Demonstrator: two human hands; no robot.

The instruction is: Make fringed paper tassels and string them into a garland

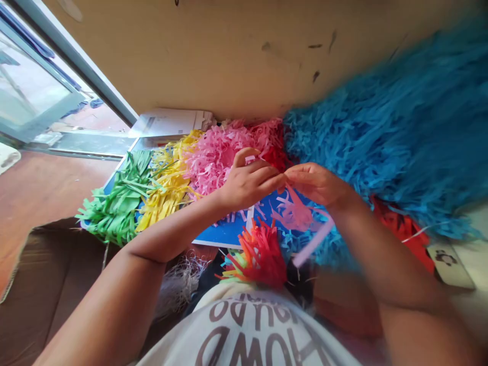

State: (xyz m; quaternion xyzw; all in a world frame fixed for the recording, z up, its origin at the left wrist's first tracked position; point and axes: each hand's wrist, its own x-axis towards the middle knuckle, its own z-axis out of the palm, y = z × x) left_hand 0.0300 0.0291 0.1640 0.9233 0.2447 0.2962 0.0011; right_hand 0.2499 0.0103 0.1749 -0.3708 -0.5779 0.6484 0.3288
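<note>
Right hand [318, 185] is pinching some pink fringed paper [294, 213], which dangles just below the fingertips. Left hand [253, 182] curls in to meet it, can't tell if it's gripping too. Pink fringe pile [217, 147] just beyond, yellow fringe [165, 195] and green fringe [118, 206] further left, huge blue heap [362, 122] off right.

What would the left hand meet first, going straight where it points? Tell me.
Ahead of the left hand, probably the right hand comes first; they look nearly touching, though depth is unclear.

Left hand [247, 184] and right hand [320, 185], fingers [272, 180] pinching dangling pink fringe [295, 214]; blue board [219, 235] below, green fringe [118, 203] nearby
</note>
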